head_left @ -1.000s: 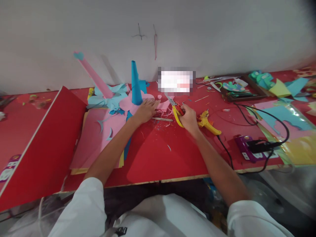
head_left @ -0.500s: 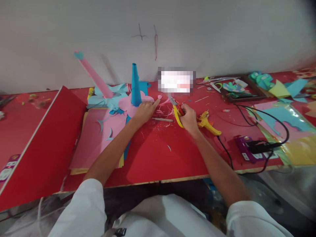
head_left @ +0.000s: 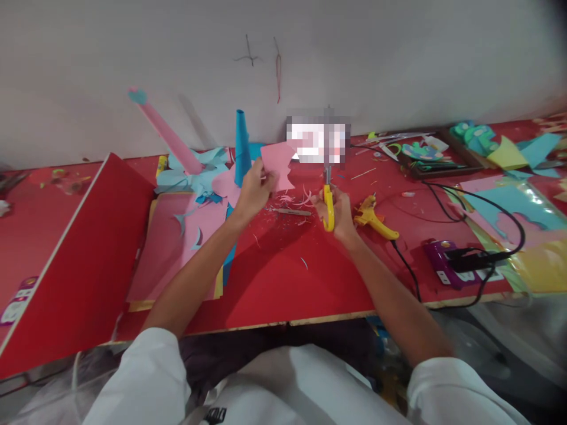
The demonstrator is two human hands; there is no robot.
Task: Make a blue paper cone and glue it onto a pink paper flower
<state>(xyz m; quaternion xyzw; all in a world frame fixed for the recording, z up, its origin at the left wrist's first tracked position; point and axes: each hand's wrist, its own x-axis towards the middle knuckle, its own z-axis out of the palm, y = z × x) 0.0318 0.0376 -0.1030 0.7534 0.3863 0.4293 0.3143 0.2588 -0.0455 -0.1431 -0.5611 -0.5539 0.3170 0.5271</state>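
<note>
My left hand (head_left: 256, 189) pinches a piece of pink paper (head_left: 278, 165) with a jagged, cut right edge, raised above the table. In my right hand (head_left: 340, 213) is a pair of scissors (head_left: 328, 203) with yellow handles, its blades pointing away toward the wall. Behind my left hand a rolled blue paper cone (head_left: 241, 147) stands on a pink paper flower (head_left: 225, 184), partly hidden by the hand. Between the hands a thin pen-like tool (head_left: 292, 212) lies among pink paper scraps (head_left: 297, 199). A yellow glue gun (head_left: 375, 219) rests right of my right hand.
A pink paper tube (head_left: 170, 130) leans up from blue paper shapes at left, near stacked pink sheets (head_left: 162, 248) and an upright red board (head_left: 80, 254). At right are a dark tray (head_left: 443, 171), a purple power strip (head_left: 443, 262) with black cables, and a plastic-covered paper pack (head_left: 540, 271).
My left hand has come up from the table by the flower, now with pink paper in it. My right hand has turned the scissors, so the blades point straight away from me.
</note>
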